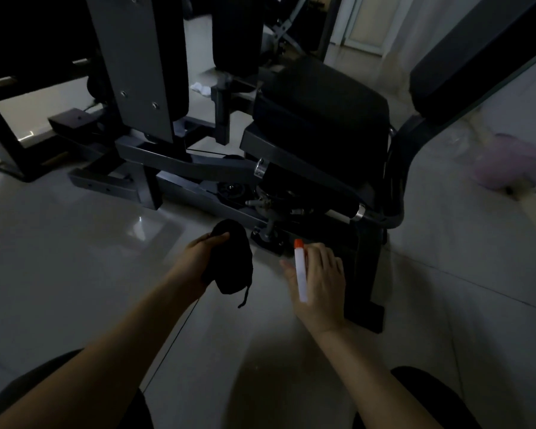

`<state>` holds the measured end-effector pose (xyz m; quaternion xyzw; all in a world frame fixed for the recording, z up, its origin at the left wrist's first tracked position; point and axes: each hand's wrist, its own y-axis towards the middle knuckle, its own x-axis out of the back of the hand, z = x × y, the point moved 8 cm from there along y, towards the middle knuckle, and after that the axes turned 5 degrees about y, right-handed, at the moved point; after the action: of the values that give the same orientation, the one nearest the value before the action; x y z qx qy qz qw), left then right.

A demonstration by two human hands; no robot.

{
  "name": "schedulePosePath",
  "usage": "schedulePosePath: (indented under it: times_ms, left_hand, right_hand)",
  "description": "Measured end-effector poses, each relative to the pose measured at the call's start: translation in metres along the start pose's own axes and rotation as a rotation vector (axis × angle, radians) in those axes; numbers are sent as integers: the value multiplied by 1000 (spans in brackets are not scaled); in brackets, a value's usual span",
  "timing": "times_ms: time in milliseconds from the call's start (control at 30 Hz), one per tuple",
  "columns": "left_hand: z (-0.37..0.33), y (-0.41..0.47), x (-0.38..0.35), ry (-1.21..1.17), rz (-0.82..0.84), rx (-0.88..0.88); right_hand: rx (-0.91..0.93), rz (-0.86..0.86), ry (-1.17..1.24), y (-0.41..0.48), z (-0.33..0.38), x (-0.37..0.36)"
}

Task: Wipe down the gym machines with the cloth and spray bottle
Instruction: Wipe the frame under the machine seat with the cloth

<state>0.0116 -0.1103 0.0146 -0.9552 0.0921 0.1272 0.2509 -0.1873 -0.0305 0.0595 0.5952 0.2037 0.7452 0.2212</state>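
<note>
Risk no. 1 is overspray. The spray bottle (300, 274) has its orange tip toward the low mechanism of the gym machine (180, 164). Mist could land on the pulley (229, 190) and adjuster knob (270, 226) instead of the painted frame, and so reach any grease there. Spray falling short would wet the glossy tile floor (75, 258) and make it slippery. Can't tell which way the nozzle opening faces, so a squirt may go sideways.

Risk no. 2 is a snag. A loose strand hangs off the near end of the black cloth (234, 264) and could catch on bolts or the knob during a wipe.

Risk no. 3 is missed spots. The light is very dim and the cloth and frame are both dark, so dirt and wet patches are hard to see, esp. on the seat pad (322, 109).

The bottle is slim and the hold looks light, so it could slip when pumped.

The left hand (195, 261) grips the bunched cloth w/ the thumb on top. Its other fingers are hidden under the fabric, so their lie can't be told. The cloth is held above the floor, near the machine's foot plate but apart from it.

The right hand (322, 283) shows its back. Its fingers (325, 258) lie close together, bent down round the far side of the bottle, w/ the thumb on the near side. The bottle sits in that gap, w/ the tip past the fingertips and the base near the wrist.
</note>
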Motion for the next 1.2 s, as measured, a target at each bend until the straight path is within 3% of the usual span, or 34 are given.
schedulePosePath:
  times_ms: [467,733,1033,1200]
  left_hand:
    - [-17,-5,15,-41,-5,-34]
    - [-17,-3,12,-66,19,-31]
    - [-4,3,4,0,28,-1]
    - [4,7,-16,45,69,12]
  right_hand:
    - [80,-17,102,27,50,2]
    - [35,-23,195,26,41,11]
    - [-231,-143,512,7,-12,36]
    - [-310,-135,500,-11,-35,37]
